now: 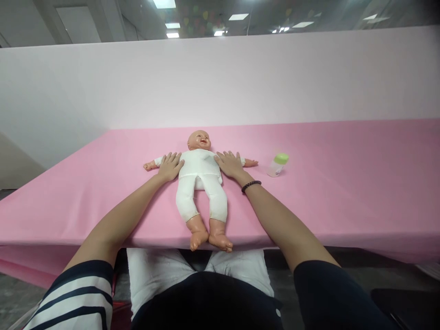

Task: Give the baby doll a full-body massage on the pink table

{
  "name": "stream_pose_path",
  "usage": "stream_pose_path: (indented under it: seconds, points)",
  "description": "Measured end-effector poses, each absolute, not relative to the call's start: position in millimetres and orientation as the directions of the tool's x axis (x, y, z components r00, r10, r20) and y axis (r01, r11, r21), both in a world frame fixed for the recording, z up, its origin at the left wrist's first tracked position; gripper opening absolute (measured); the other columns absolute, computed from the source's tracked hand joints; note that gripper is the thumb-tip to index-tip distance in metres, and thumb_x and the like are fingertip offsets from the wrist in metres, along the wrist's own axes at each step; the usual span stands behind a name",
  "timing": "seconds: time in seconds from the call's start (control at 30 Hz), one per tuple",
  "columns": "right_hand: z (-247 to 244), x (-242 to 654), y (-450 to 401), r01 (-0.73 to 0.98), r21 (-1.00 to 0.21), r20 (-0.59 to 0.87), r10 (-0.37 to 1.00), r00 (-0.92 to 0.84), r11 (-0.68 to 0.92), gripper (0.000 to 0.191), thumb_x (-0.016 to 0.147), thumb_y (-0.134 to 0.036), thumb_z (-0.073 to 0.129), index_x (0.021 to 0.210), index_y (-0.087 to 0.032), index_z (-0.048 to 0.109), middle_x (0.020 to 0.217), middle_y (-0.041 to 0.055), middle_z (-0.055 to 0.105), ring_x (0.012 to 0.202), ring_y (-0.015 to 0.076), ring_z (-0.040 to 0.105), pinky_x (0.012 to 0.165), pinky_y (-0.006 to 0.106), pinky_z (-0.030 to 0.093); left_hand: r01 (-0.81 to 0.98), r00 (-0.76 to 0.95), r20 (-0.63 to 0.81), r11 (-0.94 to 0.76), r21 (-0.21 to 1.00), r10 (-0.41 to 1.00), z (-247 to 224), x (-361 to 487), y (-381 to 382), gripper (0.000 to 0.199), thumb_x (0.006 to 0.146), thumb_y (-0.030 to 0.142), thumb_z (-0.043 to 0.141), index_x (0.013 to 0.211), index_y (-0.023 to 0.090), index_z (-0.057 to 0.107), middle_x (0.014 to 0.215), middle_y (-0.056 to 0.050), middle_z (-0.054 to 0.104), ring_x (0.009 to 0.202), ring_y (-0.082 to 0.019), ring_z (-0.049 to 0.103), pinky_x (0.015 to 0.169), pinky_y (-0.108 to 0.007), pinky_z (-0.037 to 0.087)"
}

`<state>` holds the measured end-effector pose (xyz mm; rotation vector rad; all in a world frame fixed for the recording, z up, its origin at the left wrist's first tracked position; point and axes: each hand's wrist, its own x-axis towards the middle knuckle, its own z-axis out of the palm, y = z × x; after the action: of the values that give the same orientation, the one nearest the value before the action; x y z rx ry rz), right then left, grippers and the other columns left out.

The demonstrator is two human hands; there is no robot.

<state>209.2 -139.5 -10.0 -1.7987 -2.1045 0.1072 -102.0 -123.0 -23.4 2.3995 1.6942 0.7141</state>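
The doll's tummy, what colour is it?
White. The doll's tummy shows best in the head view, the only one here.

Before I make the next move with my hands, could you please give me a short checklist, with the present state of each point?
1. Doll lies on its back, face up: ok.
2. Left hand is open, laid over one doll arm close to the torso: ok.
3. Right hand is open, laid over the other doll arm: ok.
4. Doll's feet lie well inside the front edge of the pink tablecloth: not ok, they reach that edge.
5. Bottle stays apart from the right hand: ok.
6. Green cap is tightly closed: cannot tell.
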Motion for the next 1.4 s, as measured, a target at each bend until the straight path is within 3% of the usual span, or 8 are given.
stream_pose_path:
  seconds: [0.2, 0.33, 0.53, 0.8, 0.97, 1.2, 1.33, 1.4]
  points:
    - [1, 227, -143, 0.987, -0.140, 0.252, 0.967, -0.044, 0.081, 0.064, 0.109, -0.054, 0.027, 0.111, -0.011, 0.076, 0.113, 0.0208, 0.076, 0.115, 0.0352, 0.067, 0.118, 0.061, 0.026, 0.932, 0.204, 0.377, -0.297, 0.207, 0.904, -19, -121, -123, 0.068, 0.099, 0.061, 0.038, 0.149, 0.020, 0.056, 0.159, -0.018, 0.051, 0.155, -0.042, 0.032, 0.127, -0.062, 0.013]
    - [5, 245, -142, 0.980, -0.188, 0.214, 0.971, 0.102, -0.062, 0.060, 0.107, -0.052, 0.033, 0.112, -0.010, 0.075, 0.116, 0.0241, 0.074, 0.113, 0.0378, 0.067, 0.106, 0.056, 0.039, 0.984, 0.132, 0.315, -0.162, 0.071, 0.940, -5, -127, -127, 0.066, 0.098, 0.065, 0.038, 0.143, 0.021, 0.059, 0.141, -0.021, 0.063, 0.135, -0.042, 0.053, 0.120, -0.063, 0.027]
    - [5, 277, -142, 0.937, -0.300, 0.158, 0.959, 0.233, -0.178, 0.059, 0.105, -0.054, 0.035, 0.118, -0.012, 0.074, 0.121, 0.0230, 0.072, 0.115, 0.0366, 0.065, 0.096, 0.047, 0.045, 0.984, 0.155, 0.167, -0.167, 0.063, 0.974, 13, -153, -129, 0.068, 0.096, 0.071, 0.039, 0.139, 0.021, 0.057, 0.126, -0.019, 0.068, 0.116, -0.038, 0.064, 0.093, -0.044, 0.050]
    - [13, 275, -141, 0.812, -0.387, 0.079, 0.862, 0.501, -0.437, 0.075, 0.098, -0.064, 0.043, 0.139, -0.004, 0.062, 0.140, 0.0305, 0.056, 0.134, 0.0457, 0.051, 0.109, 0.056, 0.040, 0.963, 0.196, 0.216, -0.229, 0.142, 0.957, 8, -204, -114, 0.061, 0.086, 0.080, 0.050, 0.094, 0.022, 0.067, 0.101, -0.013, 0.072, 0.092, -0.031, 0.066, 0.070, -0.035, 0.044]
    - [12, 278, -139, 0.749, -0.474, 0.009, 0.848, 0.530, -0.464, 0.080, 0.096, -0.066, 0.047, 0.140, -0.001, 0.058, 0.137, 0.0335, 0.057, 0.131, 0.0436, 0.056, 0.109, 0.053, 0.043, 0.895, 0.067, 0.283, -0.183, 0.406, 0.957, -2, -227, -110, 0.055, 0.072, 0.075, 0.074, 0.084, 0.023, 0.067, 0.086, -0.007, 0.070, 0.080, -0.025, 0.063, 0.068, -0.033, 0.042]
    - [-6, 290, -123, 0.619, -0.712, 0.148, 0.790, 0.595, -0.332, 0.048, 0.081, -0.040, 0.073, 0.119, -0.012, 0.063, 0.118, 0.0207, 0.065, 0.112, 0.0344, 0.066, 0.100, 0.050, 0.054, 0.323, -0.169, 0.429, -0.361, 0.874, 0.887, -6, -207, -101, 0.050, 0.059, 0.038, 0.097, 0.079, 0.021, 0.054, 0.082, -0.001, 0.062, 0.079, -0.016, 0.063, 0.075, -0.030, 0.052]
    - [-9, 285, -108, 0.136, -0.982, -0.005, 0.743, 0.670, -0.129, 0.024, 0.072, -0.021, 0.072, 0.091, -0.021, 0.058, 0.082, 0.0012, 0.060, 0.082, 0.0207, 0.064, 0.074, 0.036, 0.063, -0.107, -0.316, 0.273, -0.320, 0.942, 0.909, -5, -173, -90, 0.046, 0.066, 0.026, 0.095, 0.089, 0.021, 0.056, 0.090, -0.001, 0.064, 0.087, -0.015, 0.069, 0.084, -0.030, 0.058]
    - [-10, 279, -103, -0.173, -0.984, -0.142, 0.737, 0.661, -0.034, 0.021, 0.074, -0.020, 0.068, 0.086, -0.023, 0.051, 0.077, -0.0026, 0.055, 0.075, 0.0166, 0.061, 0.065, 0.029, 0.061, -0.292, -0.333, 0.148, -0.251, 0.923, 0.931, -7, -155, -85, 0.040, 0.074, 0.023, 0.091, 0.093, 0.022, 0.055, 0.089, 0.001, 0.065, 0.086, -0.013, 0.070, 0.085, -0.029, 0.058]
